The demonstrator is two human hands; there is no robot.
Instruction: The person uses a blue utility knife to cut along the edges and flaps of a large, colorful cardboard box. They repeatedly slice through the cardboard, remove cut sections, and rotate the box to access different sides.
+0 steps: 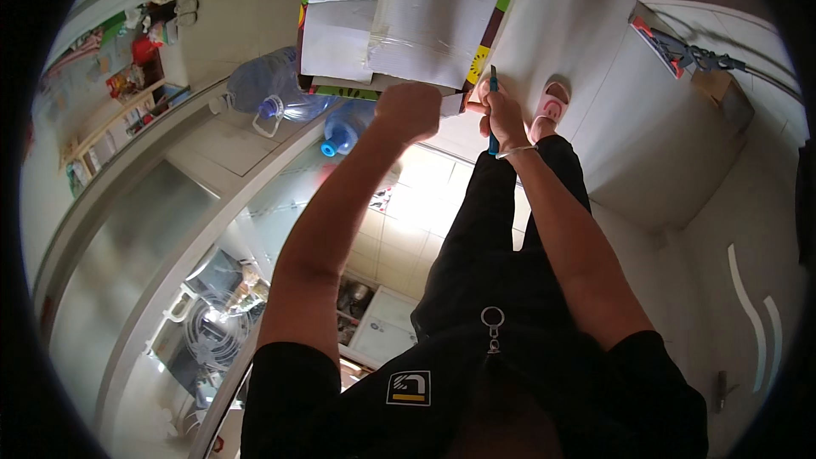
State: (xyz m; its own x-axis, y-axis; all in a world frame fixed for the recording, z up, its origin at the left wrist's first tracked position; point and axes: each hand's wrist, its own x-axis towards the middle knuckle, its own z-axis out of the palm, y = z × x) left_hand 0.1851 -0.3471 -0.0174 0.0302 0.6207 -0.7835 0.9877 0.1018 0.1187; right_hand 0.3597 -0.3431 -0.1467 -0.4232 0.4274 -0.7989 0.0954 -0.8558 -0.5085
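Observation:
A cardboard box with white panels and fruit-printed edges lies before me. Clear tape runs across the panels. My left hand is closed in a fist at the near edge, gripping the cardboard there; its fingertips are hidden. My right hand holds a teal utility knife, its dark blade end pointing away from me, beside the box's near right corner. One finger of that hand reaches toward the printed corner.
Large plastic water bottles and a blue-capped bottle stand left of the box. My feet in pink slippers are close behind the knife. A mop-like tool leans at the right wall. A sliding-door track crosses the left.

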